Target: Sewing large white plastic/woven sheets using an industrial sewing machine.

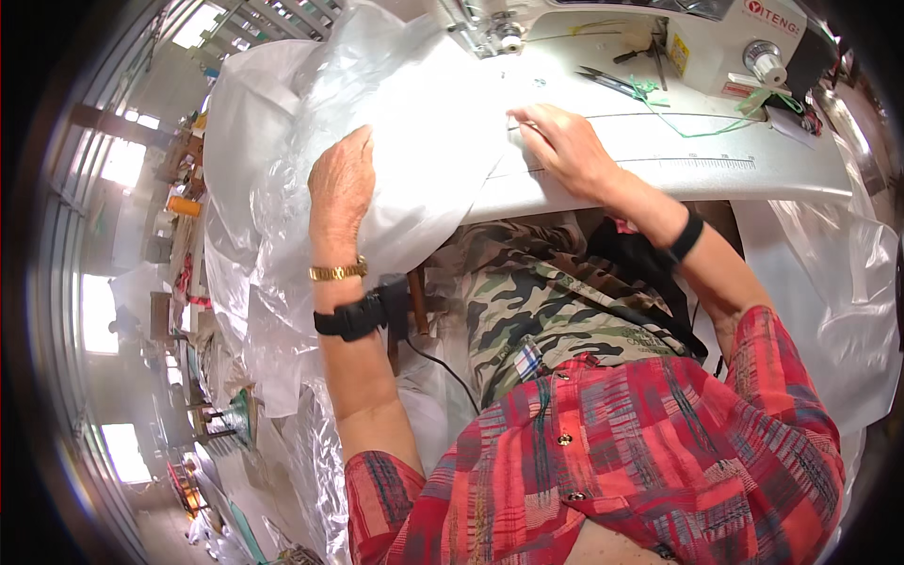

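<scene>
A thin white sheet [424,179] lies over the left part of the sewing machine bed and hangs off its front edge. Glare hides its surface, so I cannot tell cloth from film there. My left hand [342,179] is closed on the sheet, its fingertips hidden by the fold and the bright light. At the sheet's right edge, my right hand [568,146] pinches with thumb and forefinger where a small dark-tipped bit shows. Just beyond, between the two hands, is the sewing machine's needle head [499,36].
Dark tweezers [610,83] and green thread [702,130] lie on the bed, right of my right hand. The machine body with its handwheel [765,62] stands at the far right. Glossy clear plastic [254,198] bunches at the left. A wall with windows [101,315] runs along the left.
</scene>
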`<action>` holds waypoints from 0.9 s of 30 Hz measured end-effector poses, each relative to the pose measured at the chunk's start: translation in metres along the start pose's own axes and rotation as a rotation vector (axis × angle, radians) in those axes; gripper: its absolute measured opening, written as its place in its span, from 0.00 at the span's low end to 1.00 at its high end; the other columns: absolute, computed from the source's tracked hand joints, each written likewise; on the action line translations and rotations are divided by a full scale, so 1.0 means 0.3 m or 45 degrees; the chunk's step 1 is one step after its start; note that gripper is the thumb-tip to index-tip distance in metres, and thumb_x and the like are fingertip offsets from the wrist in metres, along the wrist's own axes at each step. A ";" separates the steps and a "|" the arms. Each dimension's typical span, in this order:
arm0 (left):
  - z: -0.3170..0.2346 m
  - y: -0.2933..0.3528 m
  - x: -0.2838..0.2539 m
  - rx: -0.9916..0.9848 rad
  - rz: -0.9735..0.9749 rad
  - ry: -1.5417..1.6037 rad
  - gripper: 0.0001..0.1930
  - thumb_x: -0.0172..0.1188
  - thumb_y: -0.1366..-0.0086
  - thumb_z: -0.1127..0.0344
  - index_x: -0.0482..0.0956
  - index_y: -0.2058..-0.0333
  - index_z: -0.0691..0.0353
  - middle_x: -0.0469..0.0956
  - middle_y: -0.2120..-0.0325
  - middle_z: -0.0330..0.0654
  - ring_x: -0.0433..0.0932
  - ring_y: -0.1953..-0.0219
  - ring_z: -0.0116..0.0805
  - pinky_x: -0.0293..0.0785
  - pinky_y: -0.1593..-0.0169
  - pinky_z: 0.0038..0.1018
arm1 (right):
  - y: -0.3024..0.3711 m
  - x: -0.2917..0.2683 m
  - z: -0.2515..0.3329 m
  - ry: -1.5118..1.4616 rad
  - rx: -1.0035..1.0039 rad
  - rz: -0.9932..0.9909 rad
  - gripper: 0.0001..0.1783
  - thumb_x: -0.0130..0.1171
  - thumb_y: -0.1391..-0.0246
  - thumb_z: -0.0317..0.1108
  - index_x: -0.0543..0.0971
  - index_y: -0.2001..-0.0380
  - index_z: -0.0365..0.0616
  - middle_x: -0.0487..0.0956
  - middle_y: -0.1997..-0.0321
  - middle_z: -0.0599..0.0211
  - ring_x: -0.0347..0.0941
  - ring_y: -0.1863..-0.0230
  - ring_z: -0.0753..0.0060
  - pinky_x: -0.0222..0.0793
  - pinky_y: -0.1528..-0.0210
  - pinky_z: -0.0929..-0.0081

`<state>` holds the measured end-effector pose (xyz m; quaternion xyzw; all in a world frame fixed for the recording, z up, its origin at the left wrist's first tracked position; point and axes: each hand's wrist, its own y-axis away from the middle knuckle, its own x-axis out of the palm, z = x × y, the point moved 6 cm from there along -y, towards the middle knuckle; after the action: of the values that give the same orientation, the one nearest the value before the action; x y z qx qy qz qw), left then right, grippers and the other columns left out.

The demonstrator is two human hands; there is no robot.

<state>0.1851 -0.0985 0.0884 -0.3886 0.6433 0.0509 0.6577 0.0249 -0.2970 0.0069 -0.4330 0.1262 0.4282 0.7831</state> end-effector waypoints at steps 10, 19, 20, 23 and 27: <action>0.216 0.084 0.163 -0.229 0.289 0.204 0.16 0.51 0.36 0.57 0.80 0.65 0.65 0.78 0.71 0.56 0.77 0.66 0.55 0.71 0.60 0.41 | 0.299 0.422 0.191 -1.237 0.847 0.367 0.17 0.55 0.41 0.39 0.80 0.58 0.35 0.83 0.64 0.51 0.80 0.63 0.70 0.73 0.57 0.73; 0.226 0.078 0.170 -0.124 0.270 0.216 0.18 0.55 0.36 0.56 0.81 0.59 0.66 0.80 0.69 0.56 0.78 0.66 0.51 0.72 0.57 0.35 | 0.121 0.402 0.302 -0.783 0.511 0.131 0.15 0.49 0.43 0.31 0.73 0.56 0.33 0.81 0.78 0.59 0.79 0.73 0.66 0.74 0.64 0.69; 0.229 0.077 0.171 -0.145 0.279 0.207 0.18 0.55 0.36 0.56 0.81 0.60 0.66 0.80 0.69 0.56 0.78 0.66 0.51 0.72 0.58 0.35 | 0.105 0.379 0.276 -0.711 0.532 0.172 0.16 0.49 0.43 0.30 0.72 0.54 0.32 0.80 0.77 0.57 0.78 0.74 0.70 0.74 0.64 0.72; 0.220 0.077 0.167 -0.179 0.265 0.283 0.17 0.52 0.38 0.56 0.81 0.66 0.64 0.79 0.69 0.56 0.77 0.64 0.54 0.71 0.58 0.41 | 0.068 0.374 0.267 -0.334 0.392 0.431 0.16 0.50 0.47 0.30 0.74 0.56 0.33 0.80 0.77 0.54 0.80 0.73 0.60 0.75 0.62 0.65; 0.212 0.079 0.173 -0.223 0.346 0.198 0.17 0.51 0.38 0.56 0.82 0.65 0.63 0.80 0.68 0.55 0.78 0.63 0.54 0.72 0.57 0.40 | 0.098 0.470 0.306 0.013 0.136 0.723 0.11 0.54 0.49 0.31 0.78 0.65 0.37 0.81 0.75 0.52 0.80 0.67 0.50 0.75 0.62 0.57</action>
<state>0.2316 -0.0678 0.0235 -0.3567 0.7320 0.1648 0.5566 0.0708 -0.1380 -0.0357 -0.3405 0.2687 0.6209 0.6529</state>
